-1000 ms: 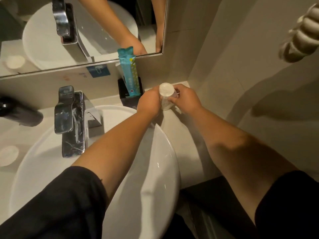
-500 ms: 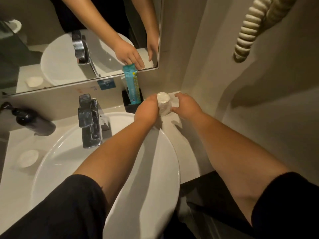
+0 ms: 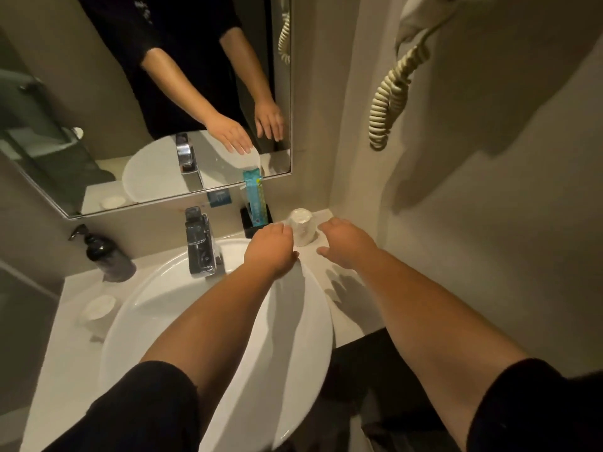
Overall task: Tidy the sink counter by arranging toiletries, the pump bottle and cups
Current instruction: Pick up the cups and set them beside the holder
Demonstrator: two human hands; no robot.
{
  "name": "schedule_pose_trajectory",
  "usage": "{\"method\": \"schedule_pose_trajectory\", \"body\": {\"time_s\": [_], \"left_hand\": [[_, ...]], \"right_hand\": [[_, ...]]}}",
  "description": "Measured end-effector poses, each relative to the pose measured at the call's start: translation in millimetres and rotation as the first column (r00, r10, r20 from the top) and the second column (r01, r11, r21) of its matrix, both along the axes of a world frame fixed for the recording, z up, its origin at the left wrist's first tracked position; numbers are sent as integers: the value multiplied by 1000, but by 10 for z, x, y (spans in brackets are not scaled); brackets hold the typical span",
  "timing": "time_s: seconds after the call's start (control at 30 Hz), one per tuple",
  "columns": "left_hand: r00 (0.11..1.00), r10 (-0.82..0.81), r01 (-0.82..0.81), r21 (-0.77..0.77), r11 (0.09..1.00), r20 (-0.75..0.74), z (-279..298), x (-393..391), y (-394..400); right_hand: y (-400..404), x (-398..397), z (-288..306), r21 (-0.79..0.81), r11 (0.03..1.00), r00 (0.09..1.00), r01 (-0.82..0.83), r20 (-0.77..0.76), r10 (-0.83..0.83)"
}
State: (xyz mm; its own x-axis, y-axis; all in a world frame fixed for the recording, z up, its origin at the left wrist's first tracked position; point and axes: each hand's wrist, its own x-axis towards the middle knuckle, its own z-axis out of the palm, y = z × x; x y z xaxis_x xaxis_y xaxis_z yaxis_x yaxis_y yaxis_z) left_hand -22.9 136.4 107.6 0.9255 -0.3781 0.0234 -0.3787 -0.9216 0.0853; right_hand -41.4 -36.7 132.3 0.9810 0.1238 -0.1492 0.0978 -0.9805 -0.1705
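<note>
The left hand (image 3: 270,249) hangs over the far rim of the basin (image 3: 169,298), its fingers (image 3: 277,227) loosely bent, empty, just short of the cup (image 3: 301,226). The right hand (image 3: 347,244) hovers at the cup's 3 o'clock, fingers relaxed and spread, holding nothing; whether any fingertip brushes the cup I cannot tell.

The cup stands upside down on the tabletop (image 3: 346,308) in the back right corner, at about 1 o'clock from the basin, between the two hands. It looks like clear glass or hard plastic: light, stiff, smooth, likely slippery if wet and breakable if knocked against the basin. The safest hold is probably round its side wall near the middle, thumb against fingers.

At the cup's 9 o'clock a black holder (image 3: 256,220) carries a teal packet (image 3: 254,197), soft and light, best pinched at its top. The dark pump bottle (image 3: 109,256) stands at 10 o'clock from the basin, probably heavier; grip its body, not the pump. A small white dish (image 3: 98,308) sits at the basin's 9 o'clock.
</note>
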Motion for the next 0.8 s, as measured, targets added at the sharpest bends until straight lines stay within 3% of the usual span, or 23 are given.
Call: {"method": "schedule_pose_trajectory", "body": {"time_s": [0.13,0.37,0.57,0.8], "left_hand": [[999,19,-20,27,999,26,-3,-334,70],[973,224,-223,-31,974,53,-42,-1181,361],[909,416,-409,-138,902,22,98,-1927,807],[825,553,-552,-47,833,112,307,-2446,1495]], "right_hand": [[66,-256,2,-8,998,998,-64,27,64],[204,-831,-18,11,975,975,-220,33,220],[569,-1231,91,14,925,923,-379,71,378],[1305,-1397,212,1,840,837,-543,77,541]]}}
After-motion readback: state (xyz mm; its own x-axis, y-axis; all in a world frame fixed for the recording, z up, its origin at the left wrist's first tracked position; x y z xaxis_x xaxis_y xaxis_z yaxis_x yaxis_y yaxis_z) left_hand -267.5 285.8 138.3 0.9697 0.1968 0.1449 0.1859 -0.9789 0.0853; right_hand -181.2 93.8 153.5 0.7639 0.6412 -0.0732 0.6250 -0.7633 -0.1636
